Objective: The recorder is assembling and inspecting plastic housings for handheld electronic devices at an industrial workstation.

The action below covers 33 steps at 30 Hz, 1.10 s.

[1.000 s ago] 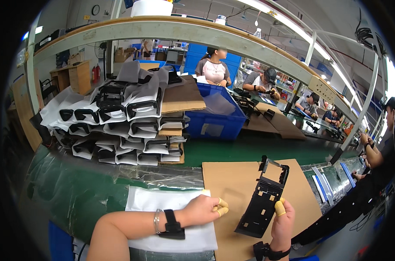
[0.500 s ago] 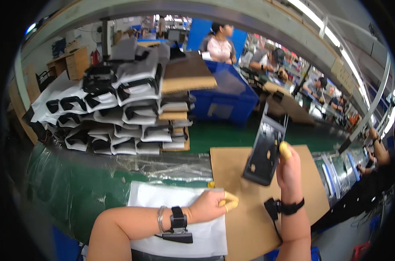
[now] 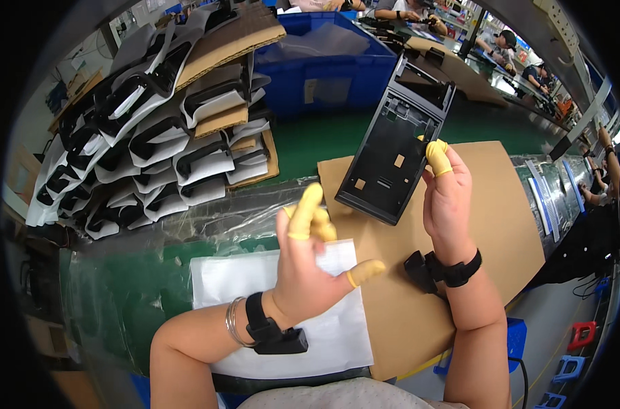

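Observation:
A black plastic housing (image 3: 385,160), long and rectangular with a window-like opening at its far end and small cut-outs in its face, is tilted above the cardboard sheet (image 3: 487,225). My right hand (image 3: 448,198) grips its right edge, with yellow finger cots on the fingertips. To the left, my left hand (image 3: 306,262) is raised with thumb and fingers spread, also in yellow finger cots, and touches nothing. Beneath it lies a white foam pouch (image 3: 283,347), flat on the bench and overlapping the cardboard's left part.
Black parts in white foam sleeves (image 3: 153,150) are stacked at the left, with cardboard layers between. Behind the housing stands a blue bin (image 3: 323,75). Blue-and-white strips (image 3: 545,204) lie right of the cardboard. Co-workers (image 3: 504,48) sit along the line at the far right.
My left hand has risen off the pouch area and its fingers have spread. My right hand still holds the housing, now turned with its face more toward me. The view has tipped downward.

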Each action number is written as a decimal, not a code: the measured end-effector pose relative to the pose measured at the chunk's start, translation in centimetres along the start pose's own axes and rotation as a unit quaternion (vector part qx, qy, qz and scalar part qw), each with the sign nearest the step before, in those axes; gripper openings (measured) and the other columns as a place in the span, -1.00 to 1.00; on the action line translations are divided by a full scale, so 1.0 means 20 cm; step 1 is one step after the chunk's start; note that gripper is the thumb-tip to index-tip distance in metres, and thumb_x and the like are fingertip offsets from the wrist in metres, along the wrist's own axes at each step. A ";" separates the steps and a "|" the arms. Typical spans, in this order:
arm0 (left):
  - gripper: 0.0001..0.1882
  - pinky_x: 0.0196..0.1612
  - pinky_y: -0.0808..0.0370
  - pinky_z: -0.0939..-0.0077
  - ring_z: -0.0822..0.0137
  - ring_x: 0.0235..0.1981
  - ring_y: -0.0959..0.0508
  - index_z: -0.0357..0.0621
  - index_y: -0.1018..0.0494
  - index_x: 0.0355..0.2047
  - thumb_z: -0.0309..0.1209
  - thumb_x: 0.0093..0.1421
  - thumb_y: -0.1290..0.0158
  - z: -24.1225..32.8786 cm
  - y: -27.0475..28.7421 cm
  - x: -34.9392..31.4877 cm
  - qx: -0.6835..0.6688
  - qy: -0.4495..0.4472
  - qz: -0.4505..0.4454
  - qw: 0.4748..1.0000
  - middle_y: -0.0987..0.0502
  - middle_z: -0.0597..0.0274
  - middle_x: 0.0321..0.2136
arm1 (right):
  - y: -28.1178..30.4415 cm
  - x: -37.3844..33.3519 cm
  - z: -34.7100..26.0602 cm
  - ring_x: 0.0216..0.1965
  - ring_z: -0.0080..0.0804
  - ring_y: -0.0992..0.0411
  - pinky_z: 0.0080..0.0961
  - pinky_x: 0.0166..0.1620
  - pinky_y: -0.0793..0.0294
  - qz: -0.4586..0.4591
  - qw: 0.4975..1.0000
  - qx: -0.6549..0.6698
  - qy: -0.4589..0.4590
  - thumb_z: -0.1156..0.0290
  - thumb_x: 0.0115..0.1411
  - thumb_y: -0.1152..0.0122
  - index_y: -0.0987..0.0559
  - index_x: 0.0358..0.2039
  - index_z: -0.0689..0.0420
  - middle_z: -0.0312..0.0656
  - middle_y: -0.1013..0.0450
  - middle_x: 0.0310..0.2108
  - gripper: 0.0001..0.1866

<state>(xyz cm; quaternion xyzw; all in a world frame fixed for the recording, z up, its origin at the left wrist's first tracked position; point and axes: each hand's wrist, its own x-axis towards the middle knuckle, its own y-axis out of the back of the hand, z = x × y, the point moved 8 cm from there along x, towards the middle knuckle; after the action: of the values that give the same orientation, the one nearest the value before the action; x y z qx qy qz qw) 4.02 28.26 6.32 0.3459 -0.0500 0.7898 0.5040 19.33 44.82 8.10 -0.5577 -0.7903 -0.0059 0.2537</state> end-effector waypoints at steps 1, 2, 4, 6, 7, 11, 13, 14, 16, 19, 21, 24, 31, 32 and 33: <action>0.30 -0.22 -0.40 0.46 0.24 -0.18 -0.24 -0.44 0.10 0.27 0.03 -0.27 -0.43 0.09 0.01 0.04 0.125 -0.050 0.002 0.991 -0.15 0.02 -0.12 | -0.02 -0.02 -0.01 -0.19 -0.67 -0.35 -0.71 -0.07 -0.28 0.000 1.000 0.013 0.007 0.46 0.25 -0.09 -0.54 -0.12 0.27 -0.35 -0.47 -0.24 -0.77; 0.30 -0.22 -0.40 0.46 0.24 -0.18 -0.24 -0.44 0.10 0.27 0.03 -0.27 -0.43 0.07 0.01 0.06 0.130 -0.043 -0.001 0.991 -0.15 0.02 -0.12 | -0.05 -0.04 -0.01 -0.19 -0.67 -0.35 -0.71 -0.07 -0.28 0.000 1.000 0.018 0.000 0.46 0.25 -0.09 -0.54 -0.12 0.27 -0.35 -0.47 -0.24 -0.77; 0.34 -0.08 -0.35 0.31 0.11 -0.09 -0.22 -0.48 0.13 0.26 0.06 -0.28 -0.42 0.06 -0.01 0.07 0.177 -0.062 0.003 0.982 -0.14 -0.04 -0.10 | -0.09 -0.06 -0.01 -0.18 -0.65 -0.36 -0.71 -0.05 -0.28 -0.003 1.000 0.007 -0.018 0.46 0.26 -0.09 -0.53 -0.11 0.27 -0.34 -0.46 -0.22 -0.77; 0.34 0.04 -0.24 0.19 0.06 -0.07 -0.24 -0.49 0.11 0.26 0.04 -0.32 -0.42 0.03 -0.01 0.06 0.163 -0.041 0.011 0.986 -0.14 -0.06 -0.08 | -0.12 -0.10 -0.02 -0.18 -0.65 -0.35 -0.71 -0.05 -0.28 -0.013 1.000 0.014 -0.025 0.46 0.26 -0.09 -0.53 -0.11 0.27 -0.34 -0.46 -0.23 -0.77; 0.33 0.05 -0.22 0.18 0.06 -0.08 -0.24 -0.48 0.09 0.26 0.03 -0.33 -0.43 0.03 -0.02 0.06 0.169 -0.029 0.006 0.985 -0.15 -0.05 -0.07 | -0.13 -0.11 -0.02 -0.18 -0.66 -0.35 -0.71 -0.06 -0.28 -0.018 0.999 0.016 -0.028 0.46 0.26 -0.09 -0.52 -0.11 0.26 -0.34 -0.46 -0.23 -0.78; 0.26 0.05 -0.18 0.16 0.05 -0.09 -0.24 -0.48 0.02 0.24 -0.03 -0.32 -0.43 0.02 -0.01 0.06 0.170 -0.017 0.010 0.985 -0.17 -0.03 -0.09 | -0.15 -0.13 -0.02 -0.18 -0.67 -0.35 -0.72 -0.06 -0.28 -0.032 0.999 0.014 -0.039 0.45 0.27 -0.09 -0.52 -0.13 0.26 -0.34 -0.46 -0.23 -0.79; 0.23 0.04 -0.18 0.16 0.05 -0.09 -0.24 -0.48 0.00 0.23 -0.03 -0.29 -0.42 0.02 -0.01 0.06 0.176 -0.020 0.010 0.984 -0.17 -0.03 -0.10 | -0.17 -0.14 -0.03 -0.17 -0.68 -0.34 -0.72 -0.07 -0.29 -0.022 0.998 0.014 -0.049 0.45 0.26 -0.11 -0.53 -0.17 0.26 -0.35 -0.46 -0.25 -0.81; 0.20 0.05 -0.17 0.16 0.03 -0.08 -0.24 -0.46 -0.01 0.22 -0.04 -0.28 -0.41 0.02 -0.01 0.06 0.182 -0.018 0.005 0.983 -0.18 -0.04 -0.09 | -0.17 -0.15 -0.04 -0.17 -0.68 -0.34 -0.72 -0.07 -0.29 -0.024 0.999 0.011 -0.047 0.45 0.26 -0.11 -0.53 -0.17 0.26 -0.35 -0.46 -0.25 -0.81; 0.18 0.05 -0.17 0.15 0.02 -0.08 -0.24 -0.44 -0.02 0.22 -0.05 -0.26 -0.40 0.02 0.00 0.06 0.187 -0.018 0.007 0.982 -0.18 -0.05 -0.09 | -0.17 -0.15 -0.06 -0.17 -0.65 -0.35 -0.69 -0.04 -0.30 -0.038 0.999 0.006 -0.036 0.45 0.24 -0.15 -0.47 -0.07 0.23 -0.34 -0.45 -0.21 -0.74; 0.15 0.07 -0.16 0.14 0.03 -0.06 -0.24 -0.39 -0.02 0.23 -0.04 -0.24 -0.39 0.03 0.01 0.08 0.095 -0.038 -0.015 0.995 -0.20 -0.05 -0.07 | -0.18 -0.14 -0.10 -0.16 -0.62 -0.36 -0.67 -0.03 -0.31 -0.042 0.998 0.037 -0.014 0.31 0.18 -0.27 -0.36 0.05 0.19 -0.33 -0.42 -0.14 -0.52; 0.16 0.09 -0.14 0.13 0.03 -0.02 -0.24 -0.36 0.00 0.24 -0.02 -0.21 -0.37 0.04 0.01 0.08 0.008 -0.055 -0.033 0.998 -0.23 -0.05 -0.04 | -0.21 -0.12 -0.10 -0.06 -0.56 -0.36 -0.59 0.04 -0.32 -0.102 0.994 0.034 -0.021 0.15 0.16 -0.26 -0.31 0.12 0.18 -0.28 -0.39 -0.05 -0.39; 0.16 0.13 -0.12 0.14 0.04 0.01 -0.23 -0.36 0.00 0.25 -0.01 -0.20 -0.37 0.06 0.00 0.05 0.005 -0.066 -0.069 0.995 -0.25 -0.02 -0.04 | -0.23 -0.16 -0.05 0.14 -0.39 -0.29 -0.33 0.18 -0.30 -0.196 0.962 0.035 -0.188 -0.24 -0.06 -0.31 -0.18 0.24 0.21 -0.12 -0.29 0.14 0.03; 0.25 0.26 0.04 0.04 -0.12 0.22 -0.06 -0.25 0.15 0.32 0.08 -0.16 -0.35 0.05 -0.06 0.04 -0.118 -0.026 -0.171 0.978 -0.03 -0.18 0.20 | -0.36 -0.13 -0.22 0.17 -0.15 -0.27 -0.26 0.21 -0.29 -0.238 0.961 0.098 -0.099 -0.13 -0.28 -0.53 -0.15 0.25 0.19 0.10 -0.25 0.15 0.18; 0.25 0.26 0.04 0.04 -0.12 0.22 -0.06 -0.25 0.15 0.32 0.08 -0.16 -0.35 0.05 -0.05 0.03 -0.116 -0.031 -0.162 0.980 -0.03 -0.18 0.20 | -0.38 -0.10 -0.22 0.17 -0.15 -0.27 -0.26 0.21 -0.29 -0.248 0.959 0.096 -0.095 -0.13 -0.28 -0.53 -0.15 0.25 0.19 0.10 -0.25 0.15 0.18; 0.27 0.25 0.03 0.03 -0.13 0.21 -0.05 -0.27 0.16 0.32 0.12 -0.17 -0.34 0.04 -0.06 0.03 -0.123 -0.017 -0.137 0.983 -0.01 -0.18 0.20 | -0.35 -0.04 -0.26 0.19 -0.11 -0.24 -0.23 0.18 -0.34 -0.237 0.967 0.080 -0.054 -0.15 -0.17 -0.44 -0.14 0.26 0.21 0.08 -0.23 0.17 0.11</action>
<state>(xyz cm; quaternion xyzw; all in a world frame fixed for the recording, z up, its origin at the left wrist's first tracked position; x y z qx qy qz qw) 5.17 28.93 6.93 0.2979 -0.1076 0.6948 0.6457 15.45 39.92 14.19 -0.3316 -0.9104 0.0277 0.2458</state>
